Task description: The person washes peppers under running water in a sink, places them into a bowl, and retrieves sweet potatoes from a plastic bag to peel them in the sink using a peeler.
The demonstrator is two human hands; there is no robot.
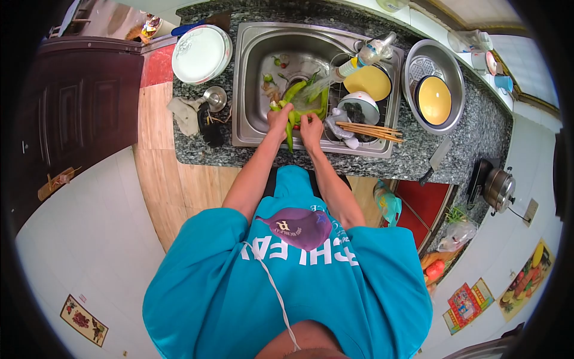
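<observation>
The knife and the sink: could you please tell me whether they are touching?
Apart. The head view plainly shows speckled countertop between the knife and the sink.

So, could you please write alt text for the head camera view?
A person's left hand and right hand handle green peppers in a steel sink. Bowls and chopsticks are at its right side; plates and a knife lie on the counter.

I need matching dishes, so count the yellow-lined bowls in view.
2: one yellow-lined bowl at the right side of the sink, and a second bowl inside the metal basin. Others may be hidden underneath.
</observation>
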